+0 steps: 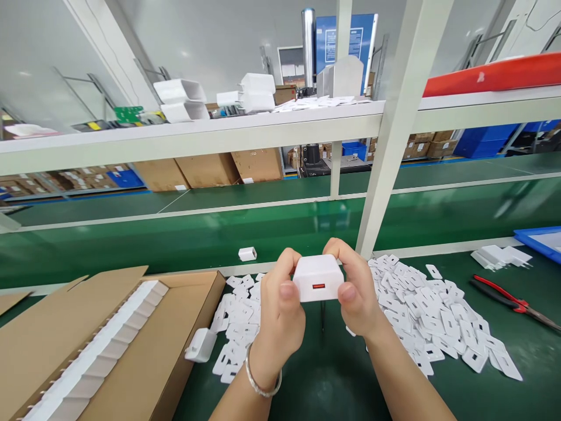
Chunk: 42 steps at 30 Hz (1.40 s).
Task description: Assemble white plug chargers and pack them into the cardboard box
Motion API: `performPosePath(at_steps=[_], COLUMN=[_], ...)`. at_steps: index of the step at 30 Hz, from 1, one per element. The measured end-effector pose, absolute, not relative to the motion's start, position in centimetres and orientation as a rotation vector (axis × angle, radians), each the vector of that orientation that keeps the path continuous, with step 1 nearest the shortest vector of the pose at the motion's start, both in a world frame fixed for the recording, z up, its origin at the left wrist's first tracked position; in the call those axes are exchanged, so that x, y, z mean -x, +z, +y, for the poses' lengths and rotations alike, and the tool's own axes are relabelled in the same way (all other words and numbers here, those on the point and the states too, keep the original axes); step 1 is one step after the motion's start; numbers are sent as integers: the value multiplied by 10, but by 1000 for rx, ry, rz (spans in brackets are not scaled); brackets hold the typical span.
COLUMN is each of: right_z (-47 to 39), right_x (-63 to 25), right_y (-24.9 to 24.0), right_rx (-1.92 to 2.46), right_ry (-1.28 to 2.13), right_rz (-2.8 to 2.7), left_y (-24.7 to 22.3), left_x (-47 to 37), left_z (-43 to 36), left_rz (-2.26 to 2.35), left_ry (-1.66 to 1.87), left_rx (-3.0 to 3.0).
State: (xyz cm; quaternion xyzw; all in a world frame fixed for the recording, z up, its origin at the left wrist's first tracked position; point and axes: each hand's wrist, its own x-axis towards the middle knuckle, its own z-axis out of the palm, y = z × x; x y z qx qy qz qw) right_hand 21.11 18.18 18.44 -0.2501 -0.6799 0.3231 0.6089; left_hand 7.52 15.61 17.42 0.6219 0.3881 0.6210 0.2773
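Between my two hands, above the green bench, is a white USB charger with its red-orange USB port facing me. My left hand grips its left side with thumb and fingers. On the opposite side, my right hand pinches it the same way. White port plates lie loose beyond my left wrist, and a bigger heap of plates spreads to the right of my right hand. Beside the carton, a white charger rests on the bench. A row of chargers stands inside the cardboard box.
Red-handled pliers lie at the right, with several white chargers behind them. A single charger sits on the green conveyor. A pale upright post and a shelf cross in front.
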Motion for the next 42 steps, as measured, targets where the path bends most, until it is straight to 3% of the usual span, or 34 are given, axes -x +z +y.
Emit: performPosePath(at_steps=[18, 26, 42], right_z=[197, 219, 216], right_x=[-229, -253, -268], right_y=[182, 181, 182], right_rx=[664, 905, 995], right_ry=[786, 665, 776], right_rz=[-1672, -1745, -2133], left_y=[174, 166, 168], left_x=[-71, -71, -28], left_z=[181, 202, 216], left_rz=[1175, 1105, 1139], left_ry=[1733, 1192, 873], left_rx=[-2102, -1991, -2287])
